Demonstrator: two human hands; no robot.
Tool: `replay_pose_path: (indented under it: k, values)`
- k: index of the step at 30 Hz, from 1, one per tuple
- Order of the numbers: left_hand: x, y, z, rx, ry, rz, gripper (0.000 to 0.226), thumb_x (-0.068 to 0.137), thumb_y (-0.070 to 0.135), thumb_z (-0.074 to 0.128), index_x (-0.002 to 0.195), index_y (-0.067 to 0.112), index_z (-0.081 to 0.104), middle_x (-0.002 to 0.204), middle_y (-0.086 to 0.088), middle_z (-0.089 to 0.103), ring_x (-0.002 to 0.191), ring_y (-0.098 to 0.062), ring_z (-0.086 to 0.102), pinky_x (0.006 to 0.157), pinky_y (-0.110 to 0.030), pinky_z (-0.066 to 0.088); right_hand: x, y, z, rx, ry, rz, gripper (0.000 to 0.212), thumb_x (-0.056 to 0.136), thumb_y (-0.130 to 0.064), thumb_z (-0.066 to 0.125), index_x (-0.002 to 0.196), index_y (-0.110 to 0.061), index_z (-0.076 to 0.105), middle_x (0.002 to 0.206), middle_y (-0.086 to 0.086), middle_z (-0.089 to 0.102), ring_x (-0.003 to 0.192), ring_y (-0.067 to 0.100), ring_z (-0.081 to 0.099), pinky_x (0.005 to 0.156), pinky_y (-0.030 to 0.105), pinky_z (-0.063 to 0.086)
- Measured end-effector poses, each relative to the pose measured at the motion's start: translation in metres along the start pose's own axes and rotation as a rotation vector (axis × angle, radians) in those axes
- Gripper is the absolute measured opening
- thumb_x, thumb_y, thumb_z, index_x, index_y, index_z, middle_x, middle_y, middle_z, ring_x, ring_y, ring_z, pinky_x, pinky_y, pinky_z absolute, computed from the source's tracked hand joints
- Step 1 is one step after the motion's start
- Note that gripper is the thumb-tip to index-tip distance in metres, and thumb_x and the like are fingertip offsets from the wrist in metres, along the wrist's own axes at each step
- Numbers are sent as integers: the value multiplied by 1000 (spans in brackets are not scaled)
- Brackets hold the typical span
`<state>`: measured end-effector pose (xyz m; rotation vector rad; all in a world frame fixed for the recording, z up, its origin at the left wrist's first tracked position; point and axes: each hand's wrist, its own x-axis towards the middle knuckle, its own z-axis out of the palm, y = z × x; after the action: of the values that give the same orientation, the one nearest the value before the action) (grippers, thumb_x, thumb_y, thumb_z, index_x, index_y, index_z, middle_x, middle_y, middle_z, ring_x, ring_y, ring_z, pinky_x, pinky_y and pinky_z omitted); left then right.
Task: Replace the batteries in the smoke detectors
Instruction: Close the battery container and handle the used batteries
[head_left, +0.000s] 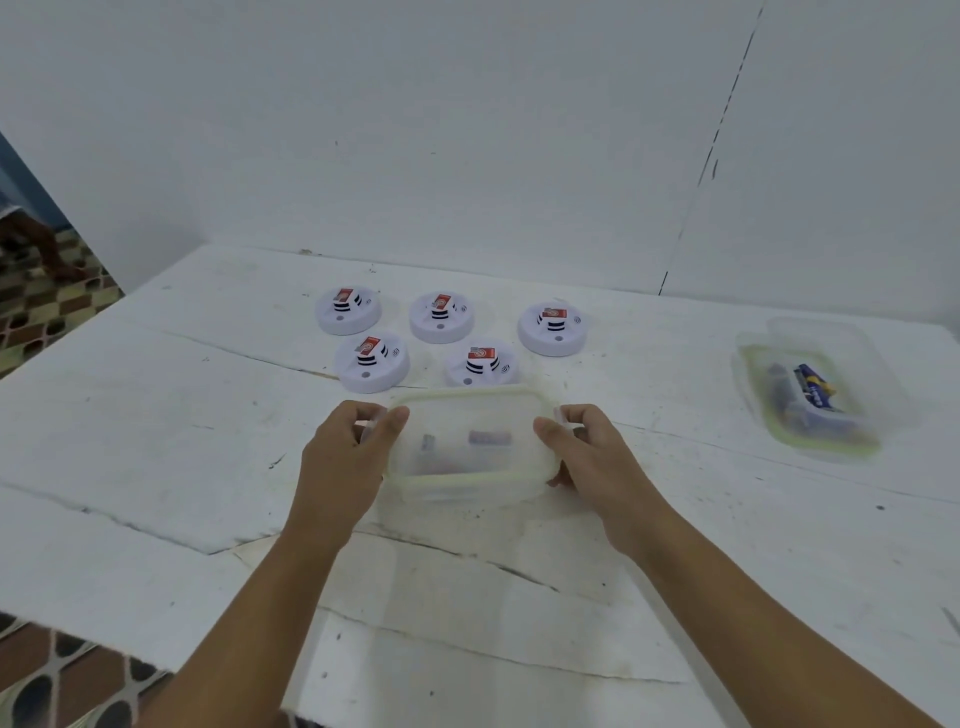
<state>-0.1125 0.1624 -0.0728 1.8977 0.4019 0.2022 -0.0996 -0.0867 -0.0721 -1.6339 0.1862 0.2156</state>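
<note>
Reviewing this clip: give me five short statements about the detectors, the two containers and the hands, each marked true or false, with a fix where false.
1. Five smoke detectors lie on the table. True.
2. Both hands grip the near container, left hand and right hand at opposite ends. True.
3. The near container's lid is off. False: the lid is on it.
4. The far container sits at the table's left. False: it sits at the right.
5. The detectors lie beyond the near container. True.
</note>
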Motion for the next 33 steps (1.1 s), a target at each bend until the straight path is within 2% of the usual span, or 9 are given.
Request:
replay_pose_path:
  k: [3, 8, 11, 13, 16, 20, 24, 29, 33]
  values:
    - [-2, -1, 0, -5, 1, 13, 29, 93, 55, 69, 102, 27, 67, 90, -6, 73, 82, -29, 73, 81, -55, 61, 1, 1, 3, -29, -11, 12, 20, 100, -42, 64, 113, -27, 63, 103, 10, 72, 70, 13, 64, 87, 44, 57]
    - [-4, -1, 5, -55, 20, -35, 32, 94, 58, 67, 104, 27, 70, 92, 0, 74, 87, -28, 73, 82, -56, 61, 4, 1, 0, -67, -28, 14, 20, 102, -44, 61, 118, -32, 64, 111, 11, 72, 67, 9, 64, 91, 45, 57]
    - [-10, 0, 4, 121, 139, 39, 44, 90, 63, 67, 111, 25, 62, 101, 2, 64, 95, -20, 65, 80, -42, 55, 2, 2, 0, -95, -41, -3, 20, 103, -46, 58, 117, -36, 68, 108, 3, 74, 78, 14, 67, 96, 48, 57]
    - [-15, 2, 0, 319, 247, 167, 43, 88, 63, 68, 102, 23, 62, 99, 4, 58, 90, -14, 58, 76, -32, 45, -2, 2, 1, -128, -46, -25, 22, 105, -46, 54, 112, -36, 72, 104, -3, 76, 81, 13, 67, 93, 44, 58]
    - [-20, 6, -5, 421, 216, 215, 39, 89, 65, 65, 84, 27, 68, 87, 11, 65, 81, -8, 60, 67, -24, 39, -5, 0, 3, -167, -49, -51, 28, 107, -44, 49, 107, -35, 75, 101, -6, 76, 83, 11, 64, 83, 34, 57]
    - [-25, 11, -11, 339, 114, 135, 36, 88, 59, 72, 97, 25, 79, 85, 16, 72, 80, 3, 62, 68, -16, 41, -7, -1, 4, -173, -59, -69, 30, 109, -40, 46, 105, -33, 74, 86, -14, 74, 71, 1, 60, 70, 18, 51]
    - [-23, 8, -14, 181, 54, 32, 29, 86, 50, 78, 97, 23, 83, 64, 17, 70, 65, 0, 65, 64, -19, 41, -11, -2, 7, -169, -65, -102, 29, 111, -37, 43, 102, -42, 71, 81, -23, 73, 65, -10, 59, 60, 9, 48]
    - [-22, 8, -12, 95, 67, -20, 22, 85, 44, 82, 93, 24, 82, 59, 20, 69, 56, 5, 62, 60, -20, 41, -14, -3, 9, -163, -52, -114, 31, 111, -36, 43, 97, -39, 70, 93, -9, 75, 65, -7, 61, 60, 11, 49]
    - [-17, 5, -13, -19, 13, -62, 20, 85, 38, 82, 91, 20, 82, 64, 18, 71, 50, 4, 55, 64, -22, 44, -16, -4, 12, -172, -31, -111, 33, 111, -38, 43, 96, -35, 72, 99, 1, 73, 67, -3, 60, 70, 24, 50]
